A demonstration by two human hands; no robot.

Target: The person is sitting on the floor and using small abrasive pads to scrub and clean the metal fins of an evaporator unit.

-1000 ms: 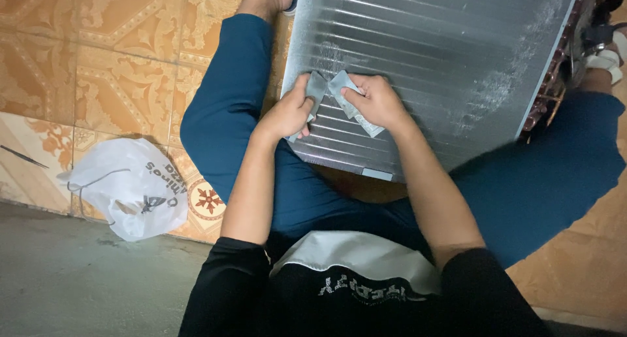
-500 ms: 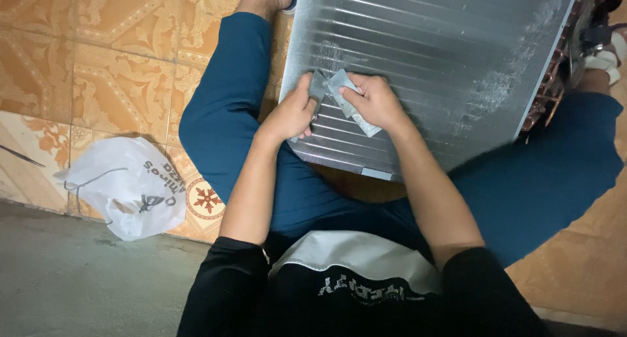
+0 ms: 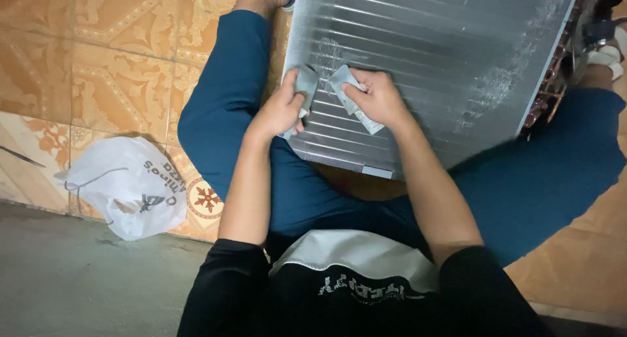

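Nearest you: grey concrete strip [image 3: 78, 278] along the near edge, then patterned tile floor [image 3: 98, 69]. You're sitting on it, legs apart, with the finned metal panel [image 3: 444, 49] propped between them and sloping away to the far side.

White plastic bag [image 3: 124, 187] lies on the tiles to your left, well apart from both hands. Not in play.

Left hand [image 3: 279, 112]: on the panel's near-left part, fingers curled shut round a small grey pad [image 3: 305, 83], held flat against the fins.

Right hand [image 3: 379, 98]: just beside it, thumb and fingers pinched on a second grey pad [image 3: 345, 89]. That one is longer and lies angled across the ridges. The two pads are near each other, not touching.

Step, as I read it: you're working the fin face by hand, both pads down on the near-left patch. A scuffed light streak sits just far of the pads. A bigger whitish band runs down near the right edge, untouched by either hand.

Next move calls for: light, even pressure, strokes along the ridges rather than across, since thin fins probably bend easily. Keep the panel braced with your legs so it doesn't slide.

Far right: tube ends [image 3: 555, 82] along the panel's side. Keep your knuckles off them. Can't tell their condition, too small.
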